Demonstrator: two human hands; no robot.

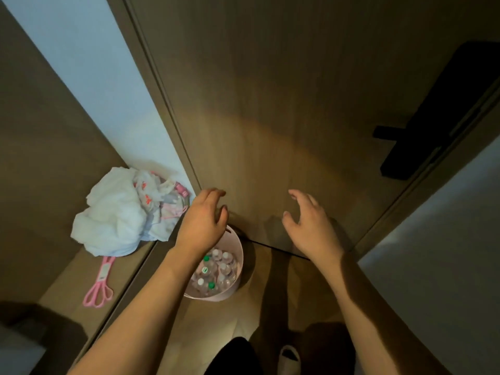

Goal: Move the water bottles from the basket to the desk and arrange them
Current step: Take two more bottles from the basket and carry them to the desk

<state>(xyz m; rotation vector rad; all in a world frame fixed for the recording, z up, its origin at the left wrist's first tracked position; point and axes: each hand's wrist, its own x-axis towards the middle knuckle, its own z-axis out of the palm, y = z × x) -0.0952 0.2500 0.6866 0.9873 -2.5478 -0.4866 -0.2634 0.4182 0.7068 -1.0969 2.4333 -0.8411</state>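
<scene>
Your left hand (203,218) hangs in the air above the far left rim of the pink basket (238,253), fingers loosely curved and slightly apart, holding nothing. Your right hand (311,226) is out to the right at about the same height, fingers spread and gently bent, thumb apart from the rest, also empty; it is well clear of the basket and shows against the wooden door (284,104) beyond. The basket stands on the floor just in front of the door's lower edge, and your left forearm crosses over its left side. Inside it the water bottles (216,269) stand packed close together, clear plastic seen from above, most with white caps and a few with green ones; part of the load is hidden under your arm, so you cannot count them. To the left, on a raised brown wooden surface (67,272), lies a crumpled heap of white cloth (113,215) with a thin plastic bag printed in red beside it, up against the pale wall. Nearer to you on the same surface lies a pink handled tool (98,285), too blurred to say exactly what it is. A dark handle plate (438,117) is mounted on the door at the far right. Near the bottom edge a pale slipper (289,358) shows on the floor.
</scene>
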